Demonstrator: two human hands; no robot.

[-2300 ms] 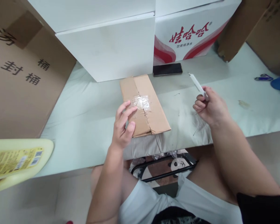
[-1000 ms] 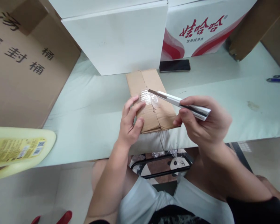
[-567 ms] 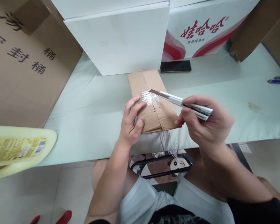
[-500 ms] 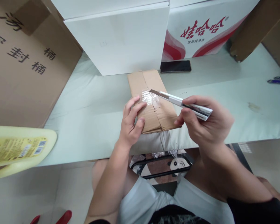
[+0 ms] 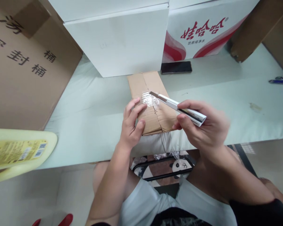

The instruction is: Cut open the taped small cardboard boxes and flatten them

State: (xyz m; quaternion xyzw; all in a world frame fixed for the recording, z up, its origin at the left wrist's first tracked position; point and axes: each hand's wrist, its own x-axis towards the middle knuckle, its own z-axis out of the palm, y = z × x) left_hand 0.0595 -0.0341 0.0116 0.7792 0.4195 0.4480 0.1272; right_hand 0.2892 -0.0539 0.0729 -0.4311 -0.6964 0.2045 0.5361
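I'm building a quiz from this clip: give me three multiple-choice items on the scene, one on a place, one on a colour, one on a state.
1. Where does the phone lie?
A. behind the small carton
B. on the carton
C. on the floor

2. What colour is the knife body?
A. red
B. white
C. black

3. How is the knife blade?
A. retracted
B. extended over the clear tape
C. broken off

Answers: 1 A, it rests on the table past the carton's far end. 2 B, white handle in the right hand. 3 B, the tip reaches the tape while the left hand steadies the carton.

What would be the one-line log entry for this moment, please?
left hand: pressing small brown cardboard box | right hand: holding white utility knife | blade tip: at clear tape
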